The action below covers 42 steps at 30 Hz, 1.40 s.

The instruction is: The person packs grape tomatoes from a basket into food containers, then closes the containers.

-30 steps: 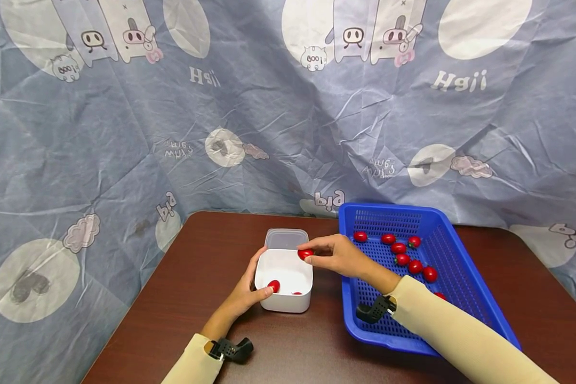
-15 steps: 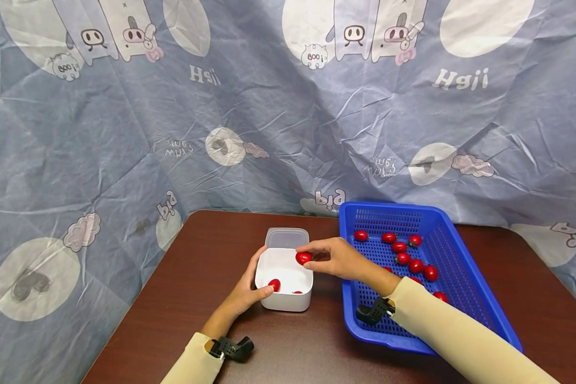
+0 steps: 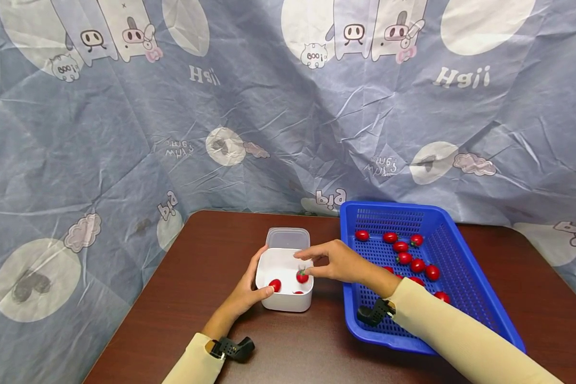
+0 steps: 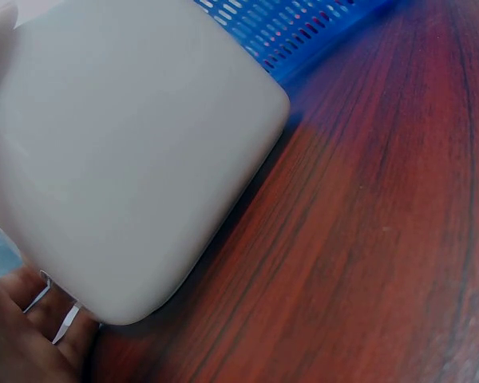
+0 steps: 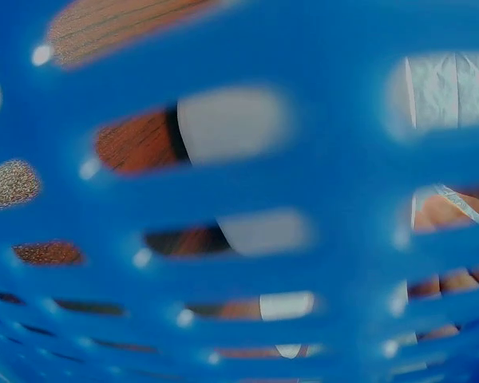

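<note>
A square white container [image 3: 288,303] stands on the table, its opening facing up. My left hand [image 3: 242,292] grips its left side, thumb over the front rim and fingers round the wall. In the left wrist view the container's wall [image 4: 136,159] fills much of the picture, with a few fingers [image 4: 52,315] beside it. Inside lie cherry tomatoes: one [image 3: 275,285] by the left thumb, one partly hidden by the front wall [image 3: 298,292]. Another cherry tomato [image 3: 302,277] with a green stem end is just under my right hand [image 3: 338,261], whose thumb and fingers are parted over the right rim.
A blue perforated basket [image 3: 389,343] with several cherry tomatoes [image 3: 417,265] stands on the right, under my right forearm. Its slotted wall [image 5: 335,183] fills the right wrist view. A translucent lid [image 3: 288,237] lies behind the container. A patterned cloth [image 3: 249,106] hangs behind the table.
My right thumb and fingers have parted and let go of the cherry tomato, which is now lower, in the container. The left hand keeps its grip in the same place.
</note>
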### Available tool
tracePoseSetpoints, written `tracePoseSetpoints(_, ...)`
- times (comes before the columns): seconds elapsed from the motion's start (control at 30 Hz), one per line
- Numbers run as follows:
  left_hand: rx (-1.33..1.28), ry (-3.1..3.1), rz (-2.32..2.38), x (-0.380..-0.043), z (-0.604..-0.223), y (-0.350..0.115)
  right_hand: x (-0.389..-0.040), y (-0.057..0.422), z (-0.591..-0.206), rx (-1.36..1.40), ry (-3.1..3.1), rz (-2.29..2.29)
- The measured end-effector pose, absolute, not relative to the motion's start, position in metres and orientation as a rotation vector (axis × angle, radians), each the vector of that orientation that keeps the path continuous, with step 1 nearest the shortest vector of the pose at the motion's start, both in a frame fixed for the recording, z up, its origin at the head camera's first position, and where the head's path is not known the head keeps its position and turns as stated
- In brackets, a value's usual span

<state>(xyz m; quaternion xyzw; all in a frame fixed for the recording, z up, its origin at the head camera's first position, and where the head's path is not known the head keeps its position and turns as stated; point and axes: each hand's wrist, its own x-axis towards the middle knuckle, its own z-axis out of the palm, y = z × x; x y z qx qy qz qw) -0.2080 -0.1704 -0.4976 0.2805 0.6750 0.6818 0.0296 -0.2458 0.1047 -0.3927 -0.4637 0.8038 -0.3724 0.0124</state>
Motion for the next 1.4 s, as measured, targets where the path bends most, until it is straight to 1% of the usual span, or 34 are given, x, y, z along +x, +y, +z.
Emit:
tracePoseSetpoints(0.13,0.882,2.089,2.096,-0.208,-0.498,-0.171,-0.247,0.105,-0.393,-1.482,2.532,-1.126)
tracePoseSetpoints(0.47,0.885,2.097,2.099,-0.209,-0.499,-0.171,-0.248,0.106,-0.395,-1.465,2.5,-1.166)
tracePoseSetpoints(0.9,0.896,2.086,2.106,-0.209,-0.498,-0.172,-0.247,0.104,-0.389,-1.311,2.399,-1.302)
tracePoseSetpoints(1.13,0.885,2.082,2.104,-0.209,-0.501,-0.172,-0.249,0.106,-0.384,-1.235,2.312,-1.447)
tracePoseSetpoints(1.4,0.903,2.088,2.108,-0.209,-0.5,-0.172,-0.254,0.114,-0.372,-1.135,2.401,-1.47)
